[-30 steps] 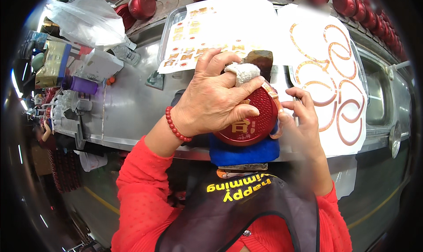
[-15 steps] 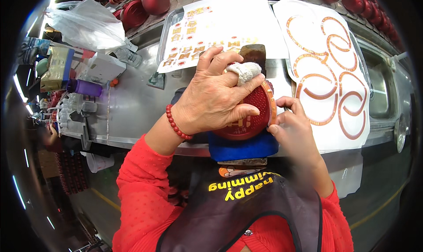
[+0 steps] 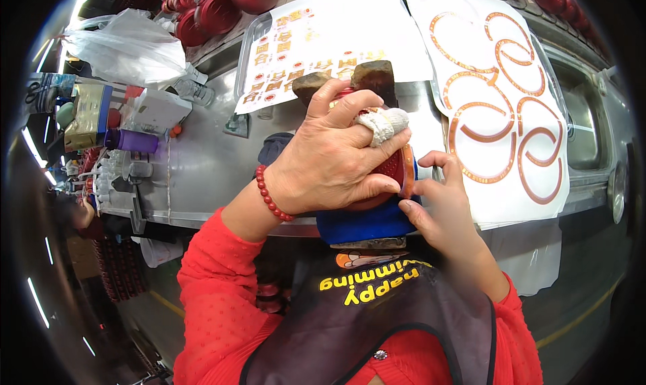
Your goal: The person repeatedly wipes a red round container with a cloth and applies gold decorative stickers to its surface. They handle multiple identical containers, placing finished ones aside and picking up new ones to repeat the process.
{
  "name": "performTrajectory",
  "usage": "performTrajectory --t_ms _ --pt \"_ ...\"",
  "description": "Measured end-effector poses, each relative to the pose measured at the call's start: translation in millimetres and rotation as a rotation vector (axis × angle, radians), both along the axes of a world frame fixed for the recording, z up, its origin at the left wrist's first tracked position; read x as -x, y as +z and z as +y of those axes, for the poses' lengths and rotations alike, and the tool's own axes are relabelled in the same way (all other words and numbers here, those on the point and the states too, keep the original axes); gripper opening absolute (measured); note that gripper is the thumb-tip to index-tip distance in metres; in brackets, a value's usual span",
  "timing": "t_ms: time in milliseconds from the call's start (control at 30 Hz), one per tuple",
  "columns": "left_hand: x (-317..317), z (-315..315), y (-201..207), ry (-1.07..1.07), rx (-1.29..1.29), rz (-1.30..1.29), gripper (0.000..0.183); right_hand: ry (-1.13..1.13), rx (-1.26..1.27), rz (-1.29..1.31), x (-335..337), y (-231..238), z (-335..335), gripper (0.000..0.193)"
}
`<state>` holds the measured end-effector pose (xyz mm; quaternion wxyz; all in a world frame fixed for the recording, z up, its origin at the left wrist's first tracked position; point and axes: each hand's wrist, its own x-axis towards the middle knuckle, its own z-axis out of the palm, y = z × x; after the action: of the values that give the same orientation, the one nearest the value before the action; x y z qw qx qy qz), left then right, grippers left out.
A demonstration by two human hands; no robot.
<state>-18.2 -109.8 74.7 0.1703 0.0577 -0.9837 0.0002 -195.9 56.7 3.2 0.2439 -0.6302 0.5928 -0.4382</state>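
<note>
My left hand (image 3: 319, 160), with a red bead bracelet and a white wrap (image 3: 382, 124) on one finger, is closed over a dark red round piece (image 3: 389, 170) with a dotted surface. Much of that piece is hidden under the hand. Along its right rim runs an orange curved strip (image 3: 408, 168), with my left thumb close by. The fingers of my right hand (image 3: 441, 200) pinch at the strip's lower end. A blue cloth pad (image 3: 360, 225) lies beneath the piece. Two dark worn blocks, a left one (image 3: 309, 88) and a right one (image 3: 375, 81), stand just beyond it.
White sheets with orange ring-shaped strips (image 3: 484, 176) lie at right. Another sheet (image 3: 336, 22), with small gold and red prints, rests on a metal tray ahead. Several red round pieces (image 3: 215, 18) line the back. Left are a purple bottle (image 3: 132, 141), boxes and a plastic bag (image 3: 128, 45).
The round piece has turned and tilted under my left hand, showing less of its face. My right hand has shifted slightly left along the strip. A second block now shows beyond my left hand.
</note>
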Motion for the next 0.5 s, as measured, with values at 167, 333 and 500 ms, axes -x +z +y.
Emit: performTrajectory --t_ms 167,333,500 --pt "-3 1 1 0.031 -0.041 -0.016 0.064 0.106 0.015 -0.004 -2 17 9 0.021" --pt "-8 -7 3 0.114 0.054 -0.061 0.065 0.214 0.012 -0.013 15 25 12 0.023" --pt "-5 -1 1 0.075 0.040 -0.048 0.064 -0.045 0.175 0.104 19 7 -4 0.046"
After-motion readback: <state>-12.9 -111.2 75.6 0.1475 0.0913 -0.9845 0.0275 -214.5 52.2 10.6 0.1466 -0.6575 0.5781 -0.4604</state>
